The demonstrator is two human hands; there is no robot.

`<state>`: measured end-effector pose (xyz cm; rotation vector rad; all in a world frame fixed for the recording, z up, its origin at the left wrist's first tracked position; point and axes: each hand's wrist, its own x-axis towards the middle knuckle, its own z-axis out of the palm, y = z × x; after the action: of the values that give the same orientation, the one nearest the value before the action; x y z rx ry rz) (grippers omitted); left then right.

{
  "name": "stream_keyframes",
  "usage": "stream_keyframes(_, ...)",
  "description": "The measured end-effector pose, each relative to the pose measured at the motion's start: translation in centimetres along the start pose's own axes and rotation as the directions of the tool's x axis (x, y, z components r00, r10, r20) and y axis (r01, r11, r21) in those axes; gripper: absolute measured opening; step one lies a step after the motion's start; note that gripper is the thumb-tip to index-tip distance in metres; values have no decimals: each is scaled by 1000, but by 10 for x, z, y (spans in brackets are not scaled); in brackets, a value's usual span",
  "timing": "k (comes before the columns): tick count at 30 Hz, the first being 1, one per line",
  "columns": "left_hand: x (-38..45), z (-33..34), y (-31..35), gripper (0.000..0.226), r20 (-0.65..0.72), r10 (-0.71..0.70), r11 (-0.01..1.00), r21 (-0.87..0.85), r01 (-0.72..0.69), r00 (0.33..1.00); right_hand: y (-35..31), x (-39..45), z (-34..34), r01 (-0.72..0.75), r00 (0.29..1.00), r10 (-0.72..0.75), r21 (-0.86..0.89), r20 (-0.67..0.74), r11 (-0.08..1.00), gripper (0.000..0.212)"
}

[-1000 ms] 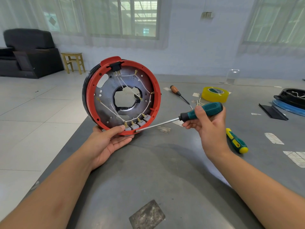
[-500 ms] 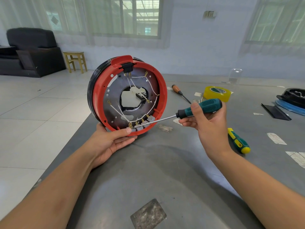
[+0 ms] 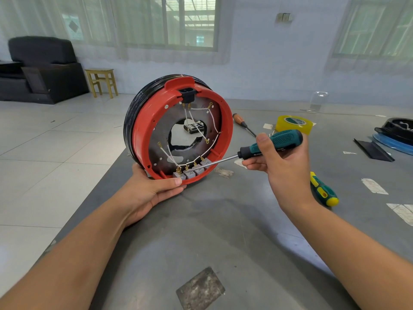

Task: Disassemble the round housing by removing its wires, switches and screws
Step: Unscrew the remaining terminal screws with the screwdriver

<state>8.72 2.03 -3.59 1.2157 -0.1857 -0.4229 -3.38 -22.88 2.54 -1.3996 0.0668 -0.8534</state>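
Near the table's (image 3: 223,231) left edge, I prop the round housing (image 3: 143,139) on its rim, open face toward me. My left hand (image 3: 149,193) cups it from below, thumb pressed on the red lip beside the grey switches (image 3: 192,172). My right hand (image 3: 283,162) grips the teal screwdriver (image 3: 277,142), its tip at those switches. White wires (image 3: 194,121) cross the plate. Right of me lie a tape roll (image 3: 292,124), an orange-handled screwdriver (image 3: 242,124) and a green-yellow screwdriver (image 3: 323,191), with bare tabletop between my forearms.
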Motion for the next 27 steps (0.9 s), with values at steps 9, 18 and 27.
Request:
stream_keyframes(9, 1, -1, -1, 101, -5, 8, 999, 47, -8, 1000, -5, -3, 4, -12, 1000, 13, -48, 7, 999, 49)
stream_keyframes(18, 3, -1, -5, 97, -25, 39, 998, 58, -37, 999, -11, -4, 7, 15, 1000, -15, -66, 2, 998, 52)
stream_keyframes(27, 4, 1, -13, 93, -44, 143, 982, 128, -136, 989, -16, -8, 11, 31, 999, -30, -92, 10, 995, 53)
